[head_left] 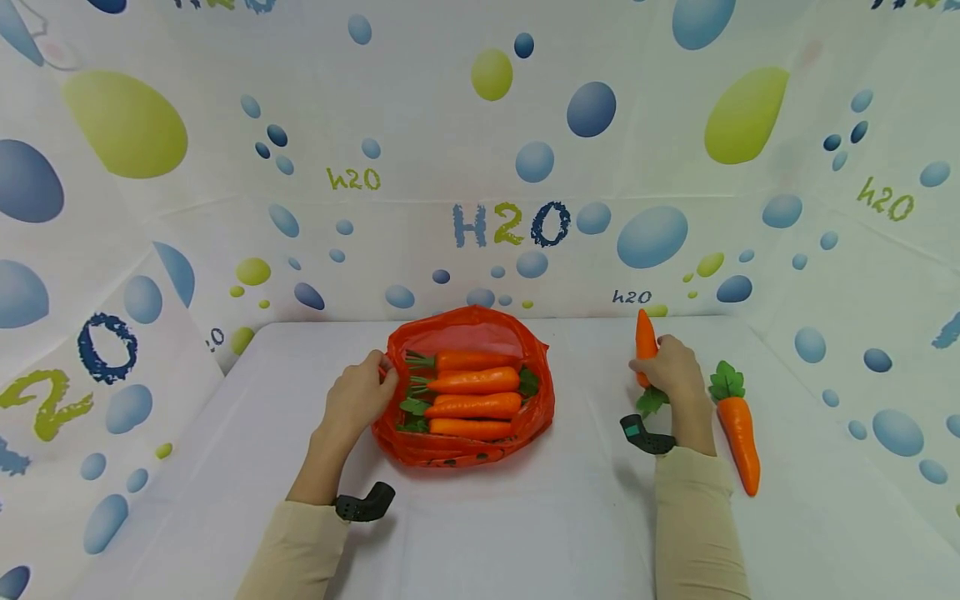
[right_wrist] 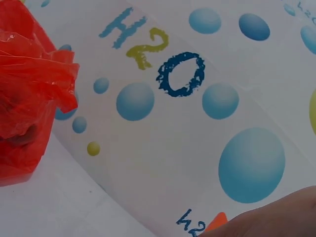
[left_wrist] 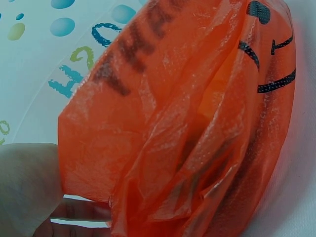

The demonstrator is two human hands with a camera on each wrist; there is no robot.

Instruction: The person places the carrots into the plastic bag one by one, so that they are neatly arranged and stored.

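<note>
A red plastic bag (head_left: 538, 421) lies on the table with its mouth spread, and several orange carrots (head_left: 476, 382) with green tops are stacked inside it. At the bag's left rim my left hand (head_left: 358, 393) pinches the plastic; in the left wrist view the bag's edge runs between the thumb and fingers (left_wrist: 81, 210). Right of the bag, my right hand (head_left: 675, 371) grips a carrot (head_left: 644, 335), its tip pointing away from me and its leaves below the hand. Only a bit of that carrot's orange tip (right_wrist: 218, 220) shows in the right wrist view.
Another carrot (head_left: 740, 442) lies on the white table (head_left: 525, 533) to the right of my right forearm, leaves pointing away. Behind the table hangs a white curtain (head_left: 420, 108) with blue and green drops and H2O lettering.
</note>
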